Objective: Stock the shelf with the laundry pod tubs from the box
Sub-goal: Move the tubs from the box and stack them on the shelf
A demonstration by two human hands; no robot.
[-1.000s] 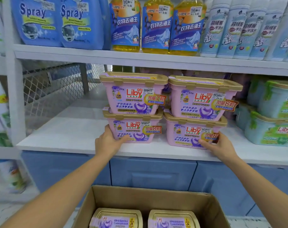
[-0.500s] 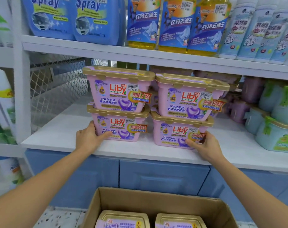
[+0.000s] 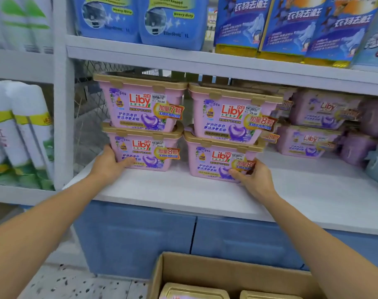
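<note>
- White and smooth-faced, the shelf [image 3: 183, 190] fills the middle of a shop aisle, with wire mesh [image 3: 86, 117] behind its left end.
- On the shelf stand two stacks. The upper left tub [image 3: 140, 104] sits on the lower left tub [image 3: 145, 152], and the upper right tub [image 3: 233, 117] on the lower right tub [image 3: 216, 162]. All four are tapered pink plastic rectangles with tan clip-on lids and glossy "Liby" labels.
- At the shelf's left end the left hand [image 3: 107, 165] grips the outer corner of the lower left tub. The thumb lies flat across the front face; the other fingers bend round the side, out of sight.
- Near the shelf's middle the right hand [image 3: 254, 178] holds the lower right tub, thumb pressed on the label and fingers curled close together round the right front corner.
- Toward the shelf's right end, blurred back tubs [image 3: 313, 126] of the same shape are stacked.
- Below the shelf are matte blue cabinet doors [image 3: 136, 238] and an open brown cardboard box [image 3: 205, 268] with the tan lids of boxed tubs [image 3: 194, 291] showing.
- Above the shelf stand blue jugs [image 3: 173, 24] and yellow bottles [image 3: 291, 29] with blue labels.
- Against half a second ago, both stacks stand further back from the shelf's front edge, with a wider strip of bare board before them. Both hands stay on the same lower tubs.
</note>
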